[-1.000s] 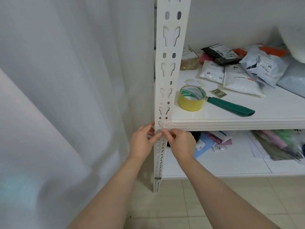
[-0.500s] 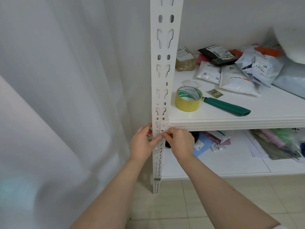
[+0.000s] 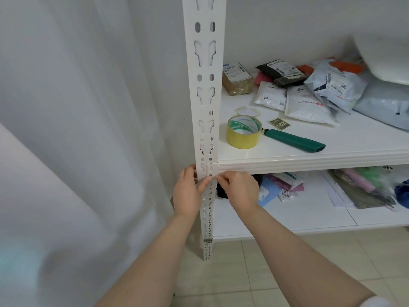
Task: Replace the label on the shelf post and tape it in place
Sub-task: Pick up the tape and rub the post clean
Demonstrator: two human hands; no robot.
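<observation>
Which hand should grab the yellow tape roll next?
Probably the right hand. The yellow tape roll sits on the shelf on the right side of the shelf post, just above that hand. The left hand would have to cross the post.

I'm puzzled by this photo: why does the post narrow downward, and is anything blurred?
Head view: the wide lens, aimed down, makes the shelf post taper toward the floor; light is soft, shadows faint; the curtain looks hazy, with a bluish patch low down.
</observation>
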